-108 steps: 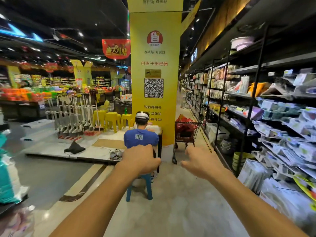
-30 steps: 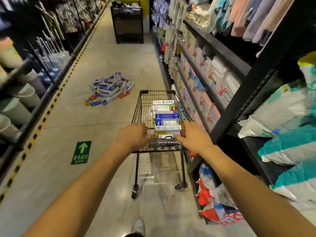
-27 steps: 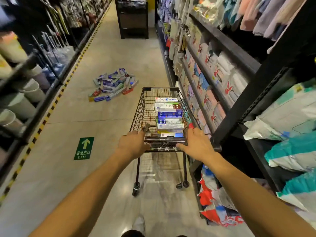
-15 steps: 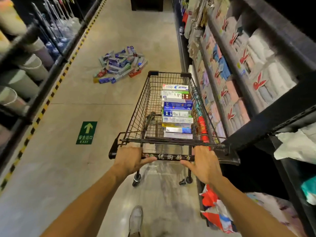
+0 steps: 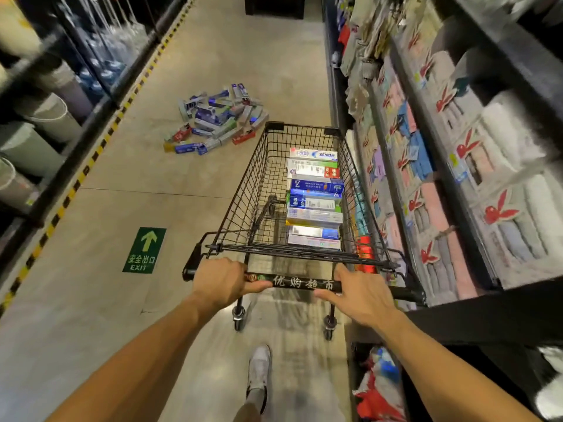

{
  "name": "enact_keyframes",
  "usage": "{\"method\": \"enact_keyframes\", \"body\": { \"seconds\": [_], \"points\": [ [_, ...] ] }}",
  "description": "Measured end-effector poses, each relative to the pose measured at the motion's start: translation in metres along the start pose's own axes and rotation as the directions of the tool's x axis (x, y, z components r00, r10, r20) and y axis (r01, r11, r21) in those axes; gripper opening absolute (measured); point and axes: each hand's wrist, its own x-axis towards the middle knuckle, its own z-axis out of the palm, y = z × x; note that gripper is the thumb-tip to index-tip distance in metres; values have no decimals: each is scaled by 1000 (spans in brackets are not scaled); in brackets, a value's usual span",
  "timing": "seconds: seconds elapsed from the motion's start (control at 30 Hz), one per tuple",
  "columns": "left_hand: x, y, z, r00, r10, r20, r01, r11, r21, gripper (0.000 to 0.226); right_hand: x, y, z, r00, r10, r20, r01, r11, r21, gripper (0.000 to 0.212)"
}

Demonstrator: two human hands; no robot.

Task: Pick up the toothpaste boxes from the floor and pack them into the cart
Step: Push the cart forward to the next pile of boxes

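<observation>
Head view: a shop aisle with a polished beige concrete floor (image 5: 122, 208). A black wire shopping cart (image 5: 259, 184) stands in front of you, its long axis running away from you down the aisle. Dark shelving of folded towels (image 5: 457, 166) runs close along the cart's right side. Racks of pale buckets (image 5: 45, 123) stand well to its left, beyond one yellow-and-black floor stripe (image 5: 100, 146). One green exit arrow sign (image 5: 144, 249) lies on the floor left of the cart.

Toothpaste boxes packed in the cart (image 5: 315, 197) form a single row against its right wall, each long axis lying crosswise, parallel to the black plastic handle bar (image 5: 301, 283). About eight show. The loose pile of toothpaste boxes (image 5: 216, 120) lies on the floor ahead and left of the cart's far end, pointing every way; more than a dozen, exact count unclear.

Your left hand (image 5: 221, 281) wraps the handle bar's left end; your right hand (image 5: 359, 295) clasps it further right, fingers over, thumb beneath. One grey shoe (image 5: 259, 373) shows behind the cart.
</observation>
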Motion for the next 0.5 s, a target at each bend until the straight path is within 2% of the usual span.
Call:
{"method": "enact_keyframes", "body": {
  "seconds": [0.07,0.17,0.5],
  "points": [
    [35,-10,-8,1000,5,-16,-5,1000,-8,94,35,10,-6,1000,9,-2,-9,1000,10,94],
    [87,-25,-23,1000,14,-18,-15,1000,-23,93,85,25,-21,1000,14,22,-15,1000,11,98],
    [267,-70,-65,1000,2,-16,-2,1000,-31,90,261,86,-48,999,39,-11,-40,998,-38,89]
  ]
}}
